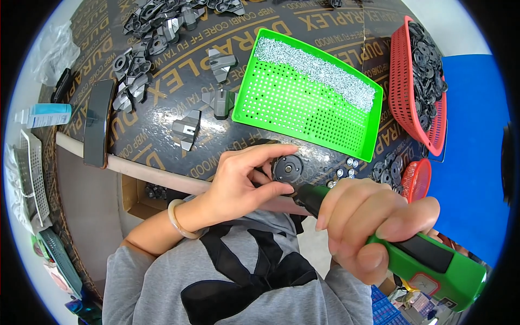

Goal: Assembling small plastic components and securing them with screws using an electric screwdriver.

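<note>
My left hand [244,181] pinches a small round black plastic part [287,168] with a metal centre, just over the near edge of the dark table [162,124]. My right hand [368,227] is wrapped around a green and black electric screwdriver [428,260], whose dark tip touches the lower right of the round part. A pale bangle sits on my left wrist. Several small silver screws [346,169] lie on the table right of the part.
A green perforated tray [303,100] holds a band of small silver screws along its far side. A red basket [417,81] of black round parts stands at the right, a smaller red basket [416,179] below it. Grey metal brackets [146,49] lie scattered at the left.
</note>
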Available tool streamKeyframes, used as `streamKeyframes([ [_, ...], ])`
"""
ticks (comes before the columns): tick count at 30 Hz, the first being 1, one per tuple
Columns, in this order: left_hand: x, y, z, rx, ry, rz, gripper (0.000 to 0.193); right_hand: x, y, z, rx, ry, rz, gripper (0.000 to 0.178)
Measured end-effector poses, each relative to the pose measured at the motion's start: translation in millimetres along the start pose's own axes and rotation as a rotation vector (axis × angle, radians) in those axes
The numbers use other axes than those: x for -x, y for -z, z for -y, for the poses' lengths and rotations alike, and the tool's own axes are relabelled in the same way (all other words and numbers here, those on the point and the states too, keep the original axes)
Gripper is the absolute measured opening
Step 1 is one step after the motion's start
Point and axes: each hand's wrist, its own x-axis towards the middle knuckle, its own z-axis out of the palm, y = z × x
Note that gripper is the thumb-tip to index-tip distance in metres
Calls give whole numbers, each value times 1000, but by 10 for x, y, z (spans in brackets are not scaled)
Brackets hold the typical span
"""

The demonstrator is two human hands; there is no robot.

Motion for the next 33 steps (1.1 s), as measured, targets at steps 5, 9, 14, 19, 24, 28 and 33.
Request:
streamKeyframes([
  [5,-2,40,1,-68,5,4,56,5,-25,-57,-20,-3,0,28],
  [9,0,34,-20,-73,49,19,56,44,-56,-58,-25,7,-51,29],
  [14,39,57,-92,-97,70,40,52,102,-78,-38,-95,28,-176,37],
  [19,243,385,-414,-229,24,289,48,123,168,243,1,163,-198,44],
  [24,864,1367,-762,-643,412,513,57,310,564,352,99,205,-413,62],
  [28,1264,1583,-747,-1175,700,303,62,362,763,355,191,183,-478,63],
  [33,920,1273,-881,-897,416,23,19,418,863,405,254,152,-473,74],
])
